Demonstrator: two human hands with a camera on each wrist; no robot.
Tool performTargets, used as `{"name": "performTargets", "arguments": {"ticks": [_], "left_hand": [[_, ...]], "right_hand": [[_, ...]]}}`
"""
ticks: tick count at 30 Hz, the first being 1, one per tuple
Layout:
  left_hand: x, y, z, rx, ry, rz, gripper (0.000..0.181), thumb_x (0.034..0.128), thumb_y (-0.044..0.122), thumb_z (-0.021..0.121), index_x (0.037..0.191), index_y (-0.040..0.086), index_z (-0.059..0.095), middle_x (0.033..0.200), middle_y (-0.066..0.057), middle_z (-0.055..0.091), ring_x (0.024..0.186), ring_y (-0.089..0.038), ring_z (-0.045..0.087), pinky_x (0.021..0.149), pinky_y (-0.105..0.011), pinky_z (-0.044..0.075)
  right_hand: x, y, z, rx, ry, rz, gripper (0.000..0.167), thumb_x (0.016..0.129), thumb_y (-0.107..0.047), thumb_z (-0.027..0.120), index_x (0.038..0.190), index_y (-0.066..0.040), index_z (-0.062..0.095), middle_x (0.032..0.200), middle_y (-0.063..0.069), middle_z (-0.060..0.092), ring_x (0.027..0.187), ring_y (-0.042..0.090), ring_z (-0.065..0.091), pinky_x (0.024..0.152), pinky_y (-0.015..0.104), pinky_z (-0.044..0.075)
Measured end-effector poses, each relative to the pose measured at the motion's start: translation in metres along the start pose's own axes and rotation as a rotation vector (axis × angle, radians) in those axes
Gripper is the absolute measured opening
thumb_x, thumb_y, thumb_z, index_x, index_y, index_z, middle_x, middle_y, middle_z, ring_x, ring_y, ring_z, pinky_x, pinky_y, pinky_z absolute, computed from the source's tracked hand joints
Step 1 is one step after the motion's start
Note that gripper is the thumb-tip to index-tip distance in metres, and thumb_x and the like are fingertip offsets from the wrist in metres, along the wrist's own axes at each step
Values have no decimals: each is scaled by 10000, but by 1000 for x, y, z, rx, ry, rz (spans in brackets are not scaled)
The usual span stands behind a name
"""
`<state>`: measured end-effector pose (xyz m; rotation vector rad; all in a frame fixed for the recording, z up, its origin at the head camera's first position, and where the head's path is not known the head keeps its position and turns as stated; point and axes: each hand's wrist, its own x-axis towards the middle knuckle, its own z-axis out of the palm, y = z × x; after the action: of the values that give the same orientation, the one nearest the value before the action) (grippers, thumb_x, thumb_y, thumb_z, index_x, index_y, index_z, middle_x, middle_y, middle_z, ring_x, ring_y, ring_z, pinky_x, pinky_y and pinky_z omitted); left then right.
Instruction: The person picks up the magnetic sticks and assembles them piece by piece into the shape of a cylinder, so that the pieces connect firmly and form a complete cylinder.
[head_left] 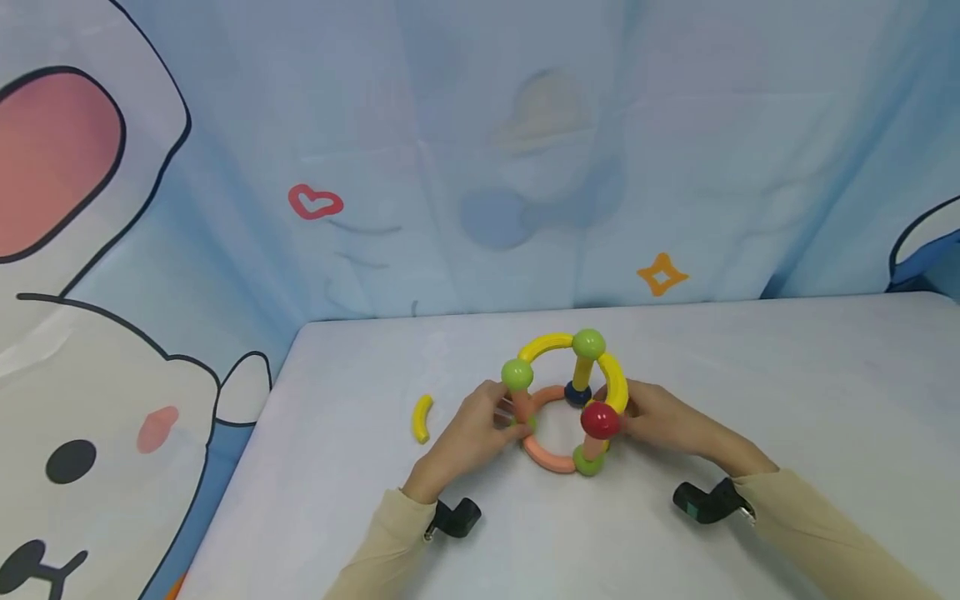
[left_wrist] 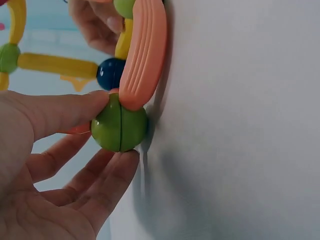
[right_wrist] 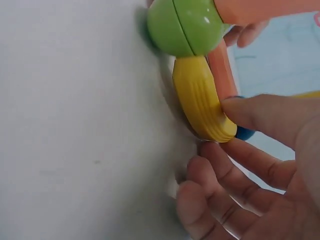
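Note:
A toy frame of curved rods, upright rods and balls stands on the table between both hands. Its lower ring has salmon curved rods [head_left: 549,457], a dark blue ball [head_left: 577,394] and green balls. Above are yellow curved rods [head_left: 617,385], two light green balls [head_left: 588,343] and a red ball [head_left: 601,419]. My left hand [head_left: 471,427] pinches a lower green ball [left_wrist: 120,127] between thumb and fingers. With thumb and fingers, my right hand [head_left: 669,419] holds the lower yellow curved rod [right_wrist: 202,102], beside another green ball [right_wrist: 186,25].
A loose yellow curved rod [head_left: 422,418] lies on the white table [head_left: 337,500], left of my left hand. Behind the table hangs a light blue printed curtain [head_left: 450,125]. Dark wrist cameras [head_left: 459,517] sit on both wrists.

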<state>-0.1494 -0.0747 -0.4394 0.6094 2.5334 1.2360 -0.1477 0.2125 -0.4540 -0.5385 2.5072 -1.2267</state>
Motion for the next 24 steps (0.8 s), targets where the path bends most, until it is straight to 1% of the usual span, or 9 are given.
{"name": "performTargets", "arguments": {"ticks": [3,5,8,11,16,18,20,22,24], "left_hand": [[5,-1,-4,16,10,-9,294,944,67,784,1209,16,667,1174,-105,610,1092,-258,654,947,-316,570],[8,-2,-7,15,18,-25,306,946,75,784,1217,7,661,1184,-104,623,1103,-255,657,957,-324,572],[12,-3,-10,9,24,-41,328,944,77,787,1232,-5,652,1204,-109,641,1124,-260,659,968,-339,574],[18,-4,-12,-3,22,-47,351,937,70,792,1245,-11,646,1220,-118,649,1136,-277,664,970,-351,576],[26,-7,-12,-31,11,-34,364,941,71,786,1267,-7,647,1263,-138,657,1151,-300,672,993,-371,568],[27,-6,-11,-43,6,-28,365,945,82,784,1273,-7,649,1273,-145,663,1156,-304,676,1005,-375,562],[27,-6,-11,-57,-1,-32,377,944,92,787,1282,-3,648,1278,-145,668,1161,-304,675,1011,-374,560],[25,-5,-10,-67,-2,-52,392,940,81,789,1296,4,646,1279,-142,670,1160,-294,673,1007,-373,561],[22,-3,-11,-64,-2,-84,417,926,56,793,1312,13,641,1270,-136,670,1145,-283,671,991,-375,568]], "right_hand": [[-10,-3,-1,34,-53,12,301,993,-101,660,1232,74,607,916,49,632,762,186,555,646,280,510],[-15,-5,-1,85,-122,16,283,1023,-125,635,1227,69,604,861,28,605,699,177,545,591,257,495],[-20,-1,-1,156,-238,1,305,1050,-146,611,1263,72,595,854,18,627,670,172,557,571,248,494],[-18,18,3,173,-334,-59,358,1072,-194,596,1322,62,582,894,-1,666,682,159,576,561,263,502],[-8,66,16,211,-442,-45,347,1061,-336,637,1365,-167,640,954,-2,727,737,129,633,603,243,533],[-9,71,17,236,-465,-26,313,1060,-327,640,1351,-214,660,978,8,733,775,142,647,646,252,548],[-15,63,11,222,-472,-64,283,1083,-280,598,1333,-173,674,964,2,713,783,146,639,657,268,553],[-22,46,0,203,-436,-79,258,1091,-212,568,1287,-95,688,944,2,685,784,150,616,656,278,543],[-29,28,-12,158,-354,-97,233,1086,-144,559,1240,-23,686,962,-3,672,782,139,601,643,286,547]]}}
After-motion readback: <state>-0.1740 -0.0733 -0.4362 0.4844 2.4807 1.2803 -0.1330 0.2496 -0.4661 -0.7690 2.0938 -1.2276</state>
